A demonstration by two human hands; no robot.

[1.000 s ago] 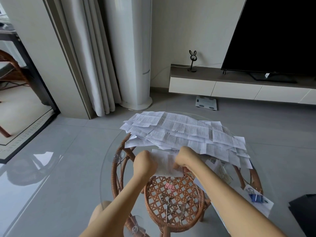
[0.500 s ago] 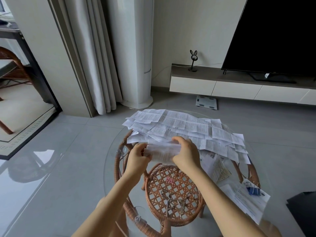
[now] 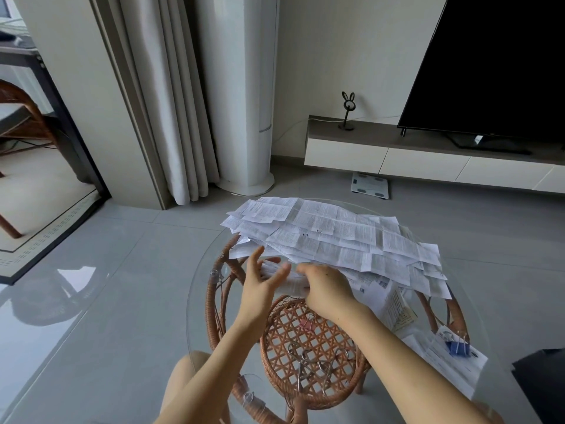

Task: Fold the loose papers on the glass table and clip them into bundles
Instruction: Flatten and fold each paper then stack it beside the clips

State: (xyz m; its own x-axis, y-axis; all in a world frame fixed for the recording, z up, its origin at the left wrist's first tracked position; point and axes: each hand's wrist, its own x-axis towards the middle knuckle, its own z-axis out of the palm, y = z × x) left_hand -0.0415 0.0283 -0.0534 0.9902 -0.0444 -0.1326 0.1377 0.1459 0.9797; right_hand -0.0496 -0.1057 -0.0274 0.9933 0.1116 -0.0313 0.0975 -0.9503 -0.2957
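Right hand [image 3: 328, 290]: fingers curled down over a small folded wad of white printed paper [image 3: 290, 281], gripping its right end.

Left hand [image 3: 261, 283]: fingers [image 3: 256, 258] spread and straight, released, at the wad's left end. They are motion-blurred, so contact with the wad cannot be told.

The wad lies between the two hands, over the near half of the round clear glass table [image 3: 198, 304]. Whether it rests on the glass cannot be told.

Just beyond the fingertips is a wide pile of loose white printed sheets [image 3: 336, 243]. Its near edge is just beside the wad, and the pile spreads across the far half of the glass and away to the right of the right hand.

Left of the left fingers is open glass out to the rim.

Under the wrists, seen through the glass, is a brown woven rattan shelf [image 3: 336, 347]. A pink binder clip [image 3: 307, 324] and silver metal clips [image 3: 308, 362] lie on it.

Well to the right of the right hand, near the rim, is a clipped white paper bundle [image 3: 440, 362] with a blue binder clip [image 3: 457, 347] on it.
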